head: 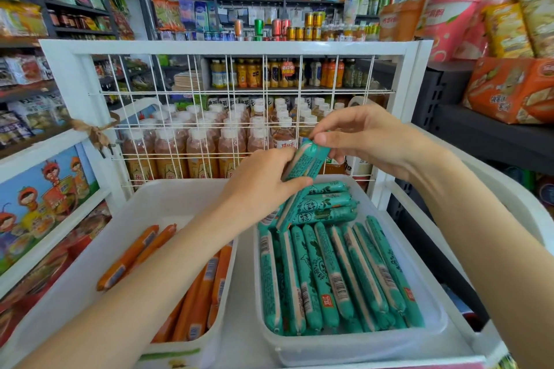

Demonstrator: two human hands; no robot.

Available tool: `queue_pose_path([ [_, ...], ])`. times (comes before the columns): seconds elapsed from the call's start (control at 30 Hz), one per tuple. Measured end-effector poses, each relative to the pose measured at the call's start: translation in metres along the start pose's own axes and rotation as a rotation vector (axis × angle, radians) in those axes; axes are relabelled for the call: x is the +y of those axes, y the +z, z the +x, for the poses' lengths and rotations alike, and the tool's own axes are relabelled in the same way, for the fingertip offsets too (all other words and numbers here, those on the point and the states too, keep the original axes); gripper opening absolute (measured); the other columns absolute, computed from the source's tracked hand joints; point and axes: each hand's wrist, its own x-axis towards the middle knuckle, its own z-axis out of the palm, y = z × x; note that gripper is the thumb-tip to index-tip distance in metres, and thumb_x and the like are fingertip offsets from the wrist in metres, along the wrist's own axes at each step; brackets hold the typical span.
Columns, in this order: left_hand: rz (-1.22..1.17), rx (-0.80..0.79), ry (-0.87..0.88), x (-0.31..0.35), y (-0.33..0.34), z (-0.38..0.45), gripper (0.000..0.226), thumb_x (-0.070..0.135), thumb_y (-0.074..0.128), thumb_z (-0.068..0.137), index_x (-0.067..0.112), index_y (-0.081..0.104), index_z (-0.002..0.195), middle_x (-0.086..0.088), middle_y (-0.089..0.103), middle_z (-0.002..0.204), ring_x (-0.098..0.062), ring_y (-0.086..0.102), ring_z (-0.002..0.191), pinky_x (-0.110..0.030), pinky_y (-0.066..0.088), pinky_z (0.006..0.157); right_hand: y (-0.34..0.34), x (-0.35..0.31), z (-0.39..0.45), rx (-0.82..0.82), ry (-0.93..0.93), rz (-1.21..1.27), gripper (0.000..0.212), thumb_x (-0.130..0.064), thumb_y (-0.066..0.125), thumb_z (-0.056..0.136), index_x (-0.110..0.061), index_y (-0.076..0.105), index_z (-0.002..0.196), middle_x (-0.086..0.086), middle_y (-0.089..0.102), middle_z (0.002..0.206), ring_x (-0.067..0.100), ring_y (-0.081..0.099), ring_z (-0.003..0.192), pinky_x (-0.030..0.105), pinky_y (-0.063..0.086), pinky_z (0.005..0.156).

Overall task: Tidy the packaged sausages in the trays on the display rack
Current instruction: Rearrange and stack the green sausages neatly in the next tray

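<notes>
- We're in a small grocery shop, shelves of bottled drinks and snack packs filling the top of the frame behind a white wire-grid display rack (236, 48).
- Down in the lower half, two white trays side by side: the left tray (75, 284) holds orange sausages (207, 293), some lying askew; the right tray (353, 347) holds green sausages (332, 272) lined up lengthwise, with a few crosswise at its far end.
- Centre frame, just above the right tray's far end, one green packaged sausage (305, 160) is up in the air between both hands!
- The left hand (260, 189) grips its lower end, thumb across the wrapper; the right hand (356, 135) pinches the upper tip with curled fingers (325, 138).
- Its long axis tilts from lower left to upper right, crossways to the neat row below.
- Both forearms reach in from the bottom corners, wrists raised over the trays.
- My read: it needs turning to match a row below before it goes down, and the left hand, nearer the pile, looks best placed to guide it.
</notes>
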Motion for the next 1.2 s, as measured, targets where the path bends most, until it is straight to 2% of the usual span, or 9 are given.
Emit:
queue_pose_path([
  [0.1,-0.051,-0.024,-0.014,-0.004,-0.001,0.002,0.026,0.033,0.064,0.083,0.013,0.064,0.1,-0.006,0.07,0.095,-0.021,0.067,0.082,-0.041,0.054,0.074,0.004,0.003,0.001,0.064,-0.016,0.047,0.01,-0.016,0.067,0.072,-0.011,0.07,0.08,0.009,0.064,0.08,0.015,0.056,0.066,0.019,0.049,0.057],
  [0.2,-0.341,-0.034,-0.142,-0.011,-0.005,0.008,0.022,0.022,0.064,0.083,0.015,0.063,0.104,0.003,0.069,0.093,-0.006,0.064,0.079,-0.019,0.055,0.067,0.006,0.014,-0.003,0.109,0.023,0.121,0.031,-0.015,0.063,0.077,-0.016,0.062,0.107,0.004,0.067,0.099,0.013,0.066,0.081,0.022,0.055,0.073],
  [0.3,-0.767,0.098,-0.403,-0.023,-0.013,0.015,0.007,0.017,0.061,0.085,0.02,0.061,0.092,0.007,0.066,0.086,-0.001,0.063,0.075,-0.012,0.052,0.06,0.02,0.036,-0.013,-0.064,0.164,-0.193,0.043,-0.027,0.062,0.081,-0.02,0.051,0.123,-0.002,0.063,0.114,0.014,0.064,0.098,0.028,0.054,0.086],
  [0.4,-0.992,0.157,-0.554,-0.033,-0.016,0.021,0.003,0.016,0.06,0.086,0.018,0.061,0.089,0.001,0.069,0.088,-0.01,0.067,0.079,-0.02,0.055,0.068,0.043,0.054,-0.018,-0.166,0.264,-0.08,0.034,-0.021,0.056,0.089,-0.011,0.052,0.122,0.005,0.063,0.113,0.016,0.066,0.094,0.029,0.056,0.082],
  [0.6,-1.132,0.216,-0.633,-0.036,-0.01,0.028,0.009,0.019,0.061,0.086,0.014,0.06,0.093,-0.002,0.068,0.091,-0.015,0.066,0.085,-0.022,0.055,0.068,0.056,0.055,-0.01,0.0,0.289,0.293,0.027,-0.005,0.057,0.087,0.002,0.059,0.113,0.008,0.069,0.087,0.018,0.067,0.066,0.016,0.054,0.057],
  [0.8,-0.937,0.054,-0.5,-0.025,0.008,0.021,0.055,0.009,0.068,0.079,0.018,0.041,0.125,-0.001,0.061,0.115,-0.018,0.06,0.105,-0.035,0.051,0.088,0.058,0.053,-0.003,0.074,0.288,0.223,0.013,-0.004,0.062,0.083,-0.001,0.066,0.096,0.01,0.069,0.085,0.018,0.067,0.066,0.017,0.055,0.062],
  [0.9,-0.952,-0.016,-0.527,-0.028,-0.004,0.024,0.049,0.009,0.067,0.081,0.018,0.044,0.123,-0.004,0.065,0.109,-0.018,0.067,0.091,-0.027,0.058,0.069,0.057,0.049,-0.004,0.072,0.229,0.165,0.025,-0.002,0.064,0.081,-0.003,0.064,0.106,0.01,0.069,0.092,0.017,0.069,0.068,0.017,0.055,0.065],
  [1.03,-1.205,-0.044,-0.636,-0.036,-0.019,0.029,0.036,0.009,0.063,0.082,0.015,0.052,0.116,-0.007,0.067,0.103,-0.02,0.067,0.084,-0.026,0.058,0.064,0.047,0.039,-0.007,0.1,0.047,-0.054,0.053,0.0,0.072,0.073,-0.019,0.054,0.119,-0.003,0.069,0.092,0.008,0.068,0.081,0.021,0.054,0.08],
  [1.2,-1.256,-0.04,-0.665,-0.042,-0.022,0.029,0.029,0.01,0.062,0.082,0.014,0.055,0.11,-0.007,0.068,0.101,-0.018,0.068,0.082,-0.027,0.058,0.063,0.04,0.031,-0.009,0.137,-0.119,-0.157,0.036,0.0,0.072,0.073,-0.02,0.061,0.101,-0.007,0.069,0.084,0.002,0.067,0.077,0.018,0.053,0.08],
])
